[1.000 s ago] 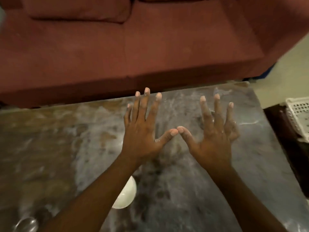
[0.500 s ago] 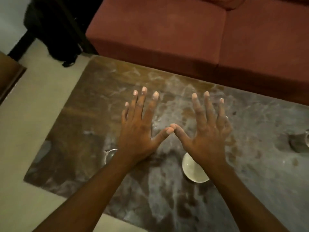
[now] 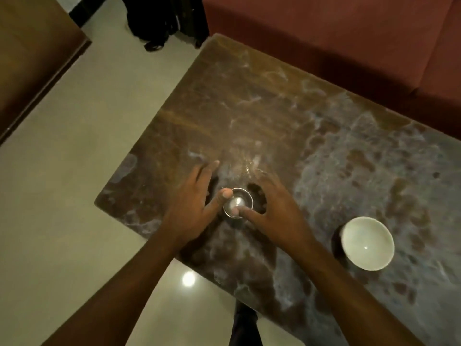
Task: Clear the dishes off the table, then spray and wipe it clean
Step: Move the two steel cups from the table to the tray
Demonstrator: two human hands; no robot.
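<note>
- Two hands flank one small cup [image 3: 237, 203]: the left hand [image 3: 194, 206] on its left side, the right hand [image 3: 279, 213] on its right.
- The left grip is apart. Its fingers stretch forward, nearly straight, and the thumb tip sits against the cup's left rim.
- The right grip is apart too. The thumb reaches over the near rim, though I cannot tell whether it touches. The fingers are blurred and spread beyond the cup's far right side, with a dark shadow between them and the cup.
- The cup is shiny and round, and stands upright on the table [image 3: 274, 108] near its left end.
- A white bowl [image 3: 368, 243] stands upright on the same table, well apart from the cup, just to the right of the right forearm.
- The table top is marbled brown and grey, streaked with pale smears.
- A red sofa [image 3: 349, 46] runs along the table's far side.
- A pale floor [image 3: 62, 196] lies to the left, with a bright spot of light by the table's near edge.
- A dark wooden piece [image 3: 30, 58] fills the upper left corner.
- Something black [image 3: 159, 21] stands on the floor by the sofa's end, too dark to identify.
</note>
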